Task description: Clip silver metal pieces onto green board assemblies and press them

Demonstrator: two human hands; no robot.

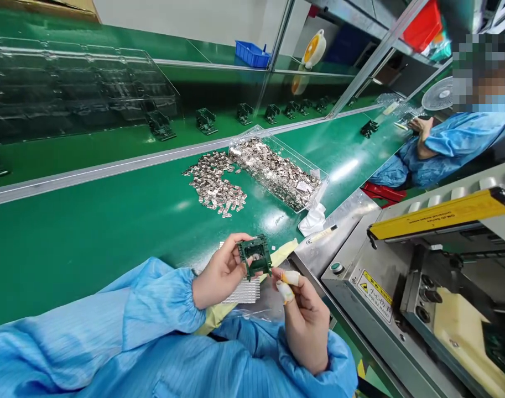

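Observation:
My left hand (224,271) is closed around a dark green plastic frame part (254,257) with a square opening, tilted up over the near edge of the bench. Thumb and forefinger of my right hand (302,309), both in white and yellow finger cots, are pinched together beside the frame's lower right corner. Whatever lies between those fingertips is too small to make out. Under the frame is a sheet of small metal pieces in rows (244,292), partly covered by my left hand. A strip of yellow material (284,252) runs behind the frame.
Loose metal pieces (214,182) lie heaped beside a clear tray (318,190) full of more. A white cloth (312,220) and a marker pen (322,234) lie near the machine (360,276) at right. Similar green parts (206,120) line the back ledge. A co-worker (455,138) sits beyond.

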